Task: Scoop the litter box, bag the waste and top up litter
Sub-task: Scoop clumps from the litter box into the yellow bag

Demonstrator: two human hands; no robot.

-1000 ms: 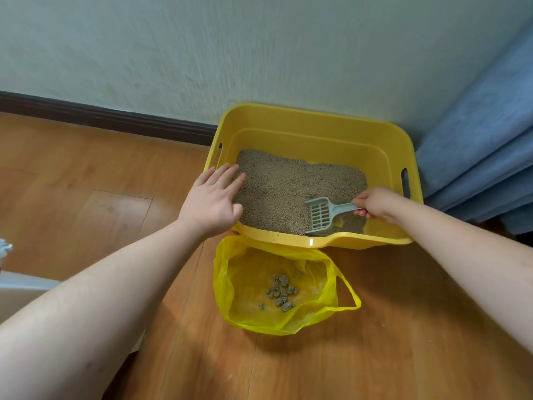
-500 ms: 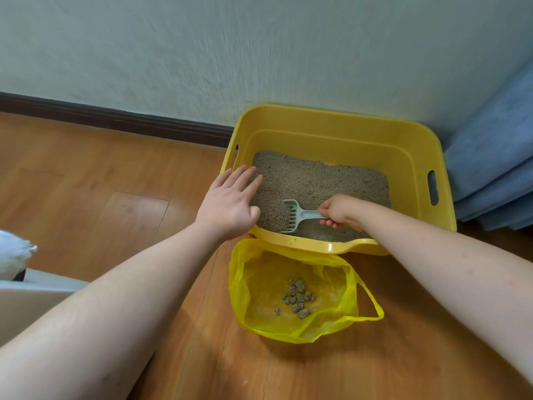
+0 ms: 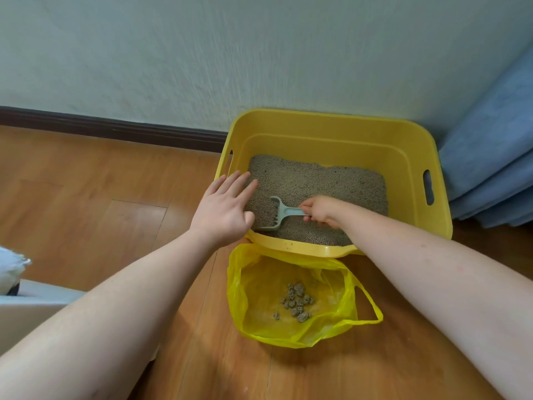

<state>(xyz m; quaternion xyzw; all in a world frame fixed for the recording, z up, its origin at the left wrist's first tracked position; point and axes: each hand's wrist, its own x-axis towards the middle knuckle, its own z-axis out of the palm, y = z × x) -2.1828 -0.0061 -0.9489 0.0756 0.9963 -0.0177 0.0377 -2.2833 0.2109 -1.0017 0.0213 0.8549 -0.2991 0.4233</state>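
Two bare arms reach in from the bottom corners of the frame toward the middle. The left hand point(image 3: 223, 209) lies flat and open, palm down, with its fingers point(image 3: 239, 184) spread a little and pointing up and to the right. Its thumb sticks out to the right side. The right hand point(image 3: 320, 210) sits just right of the middle, curled into a fist with the knuckles bent tight. The right arm is long and straight, running from the lower right corner. The two hands are near each other but not touching.
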